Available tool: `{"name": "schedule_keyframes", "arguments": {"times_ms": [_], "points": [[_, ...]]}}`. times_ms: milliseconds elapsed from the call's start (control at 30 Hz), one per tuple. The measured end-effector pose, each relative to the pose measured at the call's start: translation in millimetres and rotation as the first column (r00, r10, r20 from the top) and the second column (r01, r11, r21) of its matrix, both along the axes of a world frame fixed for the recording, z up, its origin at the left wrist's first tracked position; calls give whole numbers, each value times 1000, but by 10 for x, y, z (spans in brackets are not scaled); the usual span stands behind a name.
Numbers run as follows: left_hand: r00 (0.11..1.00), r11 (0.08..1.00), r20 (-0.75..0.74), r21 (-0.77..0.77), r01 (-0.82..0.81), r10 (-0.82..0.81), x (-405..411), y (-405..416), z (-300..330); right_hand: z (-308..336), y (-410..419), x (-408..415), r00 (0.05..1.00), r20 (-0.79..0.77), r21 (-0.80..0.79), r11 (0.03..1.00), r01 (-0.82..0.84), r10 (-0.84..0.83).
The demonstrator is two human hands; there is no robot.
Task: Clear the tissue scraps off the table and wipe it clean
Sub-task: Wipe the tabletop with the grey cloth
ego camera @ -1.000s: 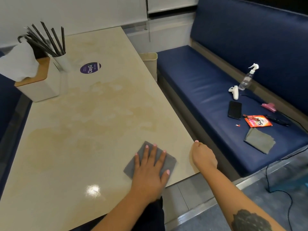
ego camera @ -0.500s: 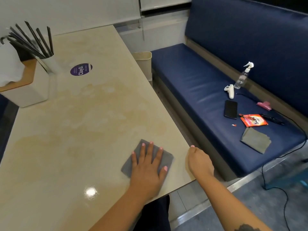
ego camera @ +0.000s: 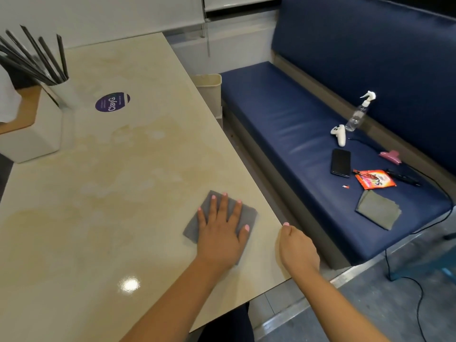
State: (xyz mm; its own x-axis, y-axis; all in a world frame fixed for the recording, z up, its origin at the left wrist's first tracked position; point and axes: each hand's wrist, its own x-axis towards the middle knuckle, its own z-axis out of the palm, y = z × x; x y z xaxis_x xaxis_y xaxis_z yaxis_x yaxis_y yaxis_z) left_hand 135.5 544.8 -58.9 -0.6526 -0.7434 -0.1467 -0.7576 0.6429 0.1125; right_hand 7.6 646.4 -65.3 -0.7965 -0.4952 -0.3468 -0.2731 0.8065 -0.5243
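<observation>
Forearms enter from the near edge. Left hand [ego camera: 219, 233] lies flat, fingers straight and spread, pressing a grey cloth [ego camera: 248, 215] onto the worktop [ego camera: 111, 188] near its right edge. Right hand [ego camera: 297, 245] sits at the worktop's near-right edge, fingers curled in, nothing visible in it; contact with the edge unclear. No tissue scraps visible on the surface.

Worktop is glossy cream stone-look with pale yellowish blotches and faint streaks, one ceiling-light glare spot [ego camera: 129, 284] near the front. Grey tiled floor at near right, with a black cable [ego camera: 417, 287] trailing across it.

Middle distance, right: navy padded bench seat [ego camera: 283, 119] carrying a folded grey cloth [ego camera: 377, 209], an orange-red snack packet [ego camera: 375, 178] with unreadable print, a black phone [ego camera: 341, 162], a white controller [ego camera: 339, 135], a pink hair clip [ego camera: 391, 156], and a clear spray bottle [ego camera: 359, 113] standing against the backrest.

Farther, left: white tissue box [ego camera: 32, 137] with a wooden top, white tissue sticking out, just beside a white cup of black straws [ego camera: 39, 58]. Round purple sticker [ego camera: 112, 101] on the worktop reads "ClayG"; smaller text too small to read. Beige bin [ego camera: 209, 90] stands between worktop and bench. White wall panels at the far end.
</observation>
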Motion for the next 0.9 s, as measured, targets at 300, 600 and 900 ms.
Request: {"name": "schedule_keyframes", "arguments": {"times_ms": [300, 600, 900], "points": [[1000, 1000, -4, -13, 8, -8, -280, -538, -10, 56, -49, -68, 997, 33, 70, 995, -76, 74], [999, 999, -17, 8, 42, -42, -298, -529, 7, 153, -922, -246, 973, 56, 28, 974, -224, 222], [994, 994, -1, 2, -111, 111, -47, -872, -48, 15, -952, -232, 974, -6, -8, 974, -226, 226]]}}
